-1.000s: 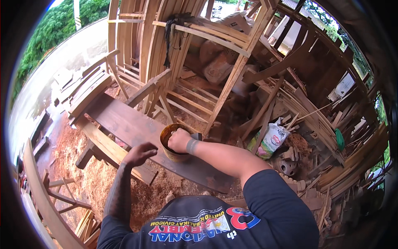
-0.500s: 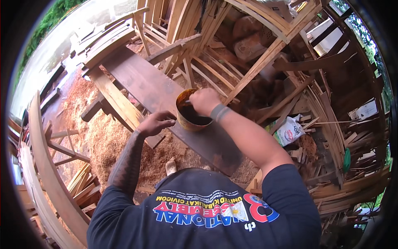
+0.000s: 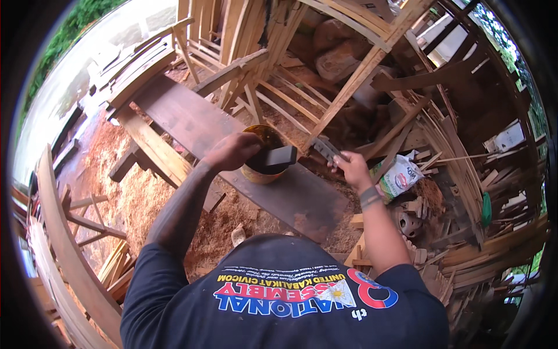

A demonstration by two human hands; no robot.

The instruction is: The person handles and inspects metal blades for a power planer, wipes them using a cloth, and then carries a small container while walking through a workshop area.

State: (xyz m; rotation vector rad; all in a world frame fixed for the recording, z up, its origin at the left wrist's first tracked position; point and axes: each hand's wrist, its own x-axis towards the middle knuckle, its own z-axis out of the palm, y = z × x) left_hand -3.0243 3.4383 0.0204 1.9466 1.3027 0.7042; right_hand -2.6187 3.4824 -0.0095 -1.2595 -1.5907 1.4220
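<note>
My left hand (image 3: 233, 151) is closed on one end of a dark grey rectangular block (image 3: 279, 156), which looks like a sharpening stone. The block lies over the mouth of a yellowish, stained round bucket (image 3: 258, 177) and hides part of its dark inside. Off to the right, my right hand (image 3: 353, 172) grips the near end of a flat grey piece (image 3: 325, 149), perhaps a plane blade. That piece points up and left, apart from the bucket. The bucket stands on a long brown plank (image 3: 192, 118).
Sawdust and shavings (image 3: 151, 195) cover the floor at left. Wooden frames (image 3: 258, 78) rise beyond the plank. A white and green sack (image 3: 401, 177) lies right of my right hand, near stacked wood offcuts (image 3: 488, 256). A curved timber (image 3: 67, 232) stands at far left.
My right hand has come out of the bucket and moved right, now with the flat grey piece. My left hand has moved from beside the bucket to over it, now holding the block.
</note>
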